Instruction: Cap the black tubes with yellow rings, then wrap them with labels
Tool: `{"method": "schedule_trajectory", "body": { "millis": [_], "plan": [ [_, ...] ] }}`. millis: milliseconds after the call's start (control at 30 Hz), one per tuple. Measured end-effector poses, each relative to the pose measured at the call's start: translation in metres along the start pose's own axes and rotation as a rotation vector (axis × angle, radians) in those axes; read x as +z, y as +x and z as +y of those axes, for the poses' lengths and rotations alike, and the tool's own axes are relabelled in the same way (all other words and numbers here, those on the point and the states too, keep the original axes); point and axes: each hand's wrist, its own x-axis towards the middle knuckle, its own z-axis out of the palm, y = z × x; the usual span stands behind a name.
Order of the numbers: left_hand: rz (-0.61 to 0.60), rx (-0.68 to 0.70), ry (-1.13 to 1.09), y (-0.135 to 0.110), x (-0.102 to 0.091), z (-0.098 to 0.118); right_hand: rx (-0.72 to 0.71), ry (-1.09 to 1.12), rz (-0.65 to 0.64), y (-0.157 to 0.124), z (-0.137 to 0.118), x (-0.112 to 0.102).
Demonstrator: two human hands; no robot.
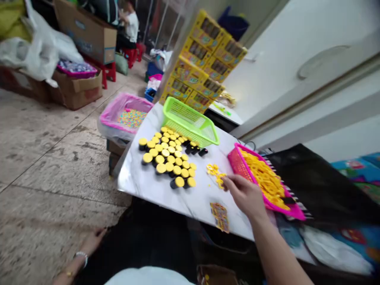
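Note:
My right hand (245, 194) reaches over the white table, its fingertips pinched at the edge of a small pile of yellow plastic rings (212, 169). One yellow ring piece (220, 180) is against the fingertips. My left hand (95, 239) hangs low by my left thigh, away from the table; its fingers are small and blurred. Left of the pile stand many short black cylinders with yellow caps (170, 159), and a few black ones lie on their sides (196, 150). Printed stickers or cards (219, 217) lie near the table's front edge.
A pink basket (239, 164) of yellow rings stands at the right, a green basket (190, 120) at the back. Yellow boxes (196, 67) are stacked behind. Left of the table, a lined pink tub (108, 116) holds colourful bits. A person (130, 27) sits far off.

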Motion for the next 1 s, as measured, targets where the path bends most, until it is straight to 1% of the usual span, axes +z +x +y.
{"method": "schedule_trajectory", "body": {
  "millis": [33, 67, 133, 200, 267, 333, 400, 467, 533, 567, 633, 700, 767, 833, 900, 1000],
  "plan": [
    [-0.008, 0.024, 0.016, 0.010, 0.000, 0.010, 0.026, -0.098, 0.022, 0.019, 0.008, 0.000],
    [-0.013, 0.062, 0.024, 0.016, 0.000, 0.022, 0.036, -0.127, 0.030, 0.037, 0.014, 0.002],
    [-0.027, 0.178, 0.026, 0.013, -0.003, 0.053, 0.043, -0.154, 0.041, 0.072, 0.020, 0.015],
    [-0.079, 0.391, 0.046, -0.002, -0.008, 0.090, 0.049, -0.157, 0.009, 0.101, 0.020, 0.034],
    [-0.092, 0.528, 0.049, -0.023, -0.013, 0.128, 0.061, -0.160, -0.048, 0.124, 0.017, 0.052],
    [-0.112, 0.651, 0.058, -0.043, -0.016, 0.160, 0.076, -0.159, -0.098, 0.142, 0.015, 0.068],
    [-0.126, 0.792, 0.044, -0.058, -0.018, 0.185, 0.084, -0.148, -0.130, 0.154, 0.013, 0.077],
    [-0.143, 0.922, 0.032, -0.068, -0.022, 0.204, 0.077, -0.126, -0.151, 0.157, 0.013, 0.079],
    [-0.159, 1.021, 0.025, -0.074, -0.027, 0.219, 0.058, -0.096, -0.156, 0.148, 0.012, 0.072],
    [-0.161, 1.065, 0.027, -0.076, -0.030, 0.227, 0.048, -0.080, -0.157, 0.138, 0.011, 0.067],
    [-0.136, 1.141, 0.052, -0.078, -0.034, 0.240, 0.029, -0.053, -0.166, 0.108, 0.007, 0.053],
    [-0.078, 1.186, 0.081, -0.079, -0.036, 0.252, 0.007, -0.023, -0.193, 0.069, 0.001, 0.041],
    [-0.008, 1.171, 0.093, -0.077, -0.033, 0.264, -0.056, 0.058, -0.249, 0.030, -0.004, 0.032],
    [0.052, 1.112, 0.089, -0.073, -0.026, 0.274, -0.117, 0.135, -0.308, -0.003, -0.009, 0.029],
    [0.088, 1.046, 0.082, -0.069, -0.016, 0.283, -0.149, 0.177, -0.321, -0.025, -0.011, 0.028],
    [0.071, 0.960, 0.066, -0.063, -0.003, 0.294, -0.162, 0.230, -0.292, -0.042, -0.015, 0.030]
  ]
}}
